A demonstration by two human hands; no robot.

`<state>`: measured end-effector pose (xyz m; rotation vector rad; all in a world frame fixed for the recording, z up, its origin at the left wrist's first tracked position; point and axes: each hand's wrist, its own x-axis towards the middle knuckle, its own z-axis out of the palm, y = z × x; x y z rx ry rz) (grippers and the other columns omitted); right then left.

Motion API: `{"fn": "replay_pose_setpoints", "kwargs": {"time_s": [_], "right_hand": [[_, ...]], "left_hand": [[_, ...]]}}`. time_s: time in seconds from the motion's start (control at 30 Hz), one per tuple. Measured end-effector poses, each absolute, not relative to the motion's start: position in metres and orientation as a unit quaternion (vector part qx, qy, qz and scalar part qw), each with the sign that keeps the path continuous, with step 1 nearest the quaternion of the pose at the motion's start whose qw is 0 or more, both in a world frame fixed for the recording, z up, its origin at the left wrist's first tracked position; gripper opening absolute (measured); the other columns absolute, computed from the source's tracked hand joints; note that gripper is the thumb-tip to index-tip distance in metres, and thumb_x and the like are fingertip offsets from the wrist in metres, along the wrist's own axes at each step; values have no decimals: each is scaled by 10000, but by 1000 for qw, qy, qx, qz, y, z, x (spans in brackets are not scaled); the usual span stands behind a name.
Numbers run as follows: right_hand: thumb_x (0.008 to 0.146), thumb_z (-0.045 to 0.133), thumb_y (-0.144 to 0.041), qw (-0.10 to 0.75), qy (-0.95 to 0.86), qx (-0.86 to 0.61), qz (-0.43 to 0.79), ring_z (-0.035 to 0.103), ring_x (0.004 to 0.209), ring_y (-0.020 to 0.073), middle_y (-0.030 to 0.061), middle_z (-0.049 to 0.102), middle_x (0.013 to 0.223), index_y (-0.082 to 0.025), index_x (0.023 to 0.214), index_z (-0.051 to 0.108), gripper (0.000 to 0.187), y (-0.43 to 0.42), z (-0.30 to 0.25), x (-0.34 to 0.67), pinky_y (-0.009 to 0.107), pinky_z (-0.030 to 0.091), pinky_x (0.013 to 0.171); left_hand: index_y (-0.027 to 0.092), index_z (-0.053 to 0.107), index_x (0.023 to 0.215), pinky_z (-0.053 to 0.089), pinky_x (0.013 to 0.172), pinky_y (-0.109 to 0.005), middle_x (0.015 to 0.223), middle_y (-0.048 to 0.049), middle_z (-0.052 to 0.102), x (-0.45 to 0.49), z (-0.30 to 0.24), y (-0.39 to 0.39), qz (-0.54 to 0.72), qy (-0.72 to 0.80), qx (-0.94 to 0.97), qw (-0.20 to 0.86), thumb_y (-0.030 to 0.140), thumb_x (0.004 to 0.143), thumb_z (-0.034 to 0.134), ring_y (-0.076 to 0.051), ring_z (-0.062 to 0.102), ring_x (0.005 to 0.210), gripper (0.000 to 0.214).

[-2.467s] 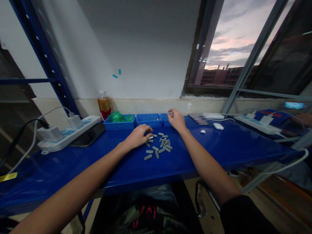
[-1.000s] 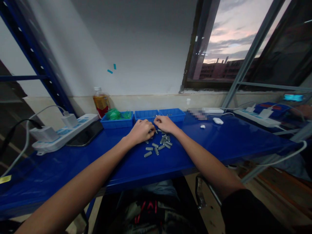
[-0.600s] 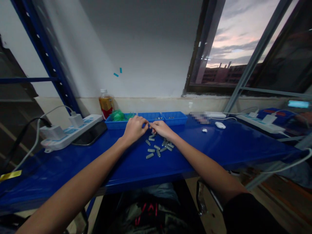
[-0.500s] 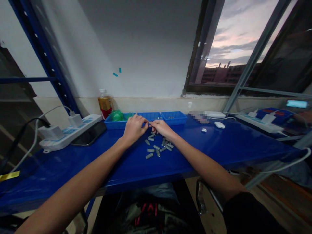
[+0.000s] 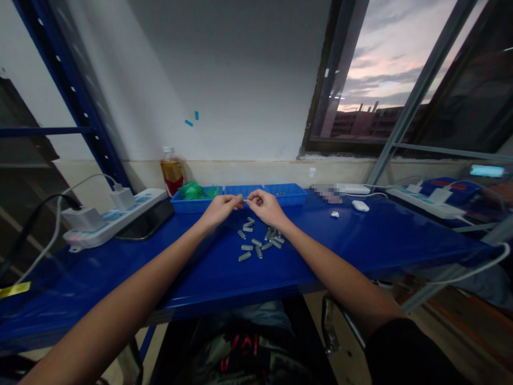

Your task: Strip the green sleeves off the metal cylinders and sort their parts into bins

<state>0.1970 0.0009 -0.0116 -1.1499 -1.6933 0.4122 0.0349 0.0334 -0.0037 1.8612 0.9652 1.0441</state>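
Observation:
My left hand [image 5: 225,207] and my right hand [image 5: 264,205] meet fingertip to fingertip over the blue table [image 5: 216,275]. Between the pinched fingers of both is a small metal piece [image 5: 246,200], too small to make out further. Below them several short grey metal cylinders [image 5: 256,242] lie loose, some bunched near my right wrist. Just behind my hands stand three blue bins: the left bin [image 5: 192,206] holds crumpled green plastic, the right bin [image 5: 294,199] holds tiny parts, and the middle bin [image 5: 236,189] is partly hidden by my hands.
A drink bottle [image 5: 173,172] stands behind the left bin. At left are a power strip [image 5: 132,211] with plugs and a dark phone [image 5: 150,222]. To the right lie a white earbud [image 5: 334,214], its case [image 5: 360,206] and another power strip [image 5: 428,203].
My hands have shifted slightly and the fingers have changed their grip, so the small metal piece now shows between them. My right hand is raised a little. The cylinders lie as before.

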Motion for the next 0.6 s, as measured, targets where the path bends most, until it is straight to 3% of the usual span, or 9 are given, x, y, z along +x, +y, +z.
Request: {"fn": "replay_pose_setpoints", "kwargs": {"time_s": [0.2,0.4,0.6], "right_hand": [[750,548,-270,516,-708,-452,168,460,548,95,-53,490,587,-163,836,549,138,1,-12,197,227,373,577],[811,496,-399,517,-644,-469,313,490,546,92,-31,516,601,-165,740,537,248,6,-11,197,218,390,551],[809,518,-392,503,-637,-473,341,473,522,74,-38,516,571,-161,687,524,261,4,-8,197,196,379,527]], "left_hand": [[126,670,796,421,666,-272,787,-64,686,34,-5,34,420,358,726,412,504,690,647,-171,594,733,394],[115,645,890,454,778,-313,859,-78,674,35,-5,35,465,315,755,338,431,698,658,-176,605,794,370],[135,632,934,469,731,-309,913,-86,671,34,-6,35,449,300,789,292,418,738,617,-198,615,843,344]]}}
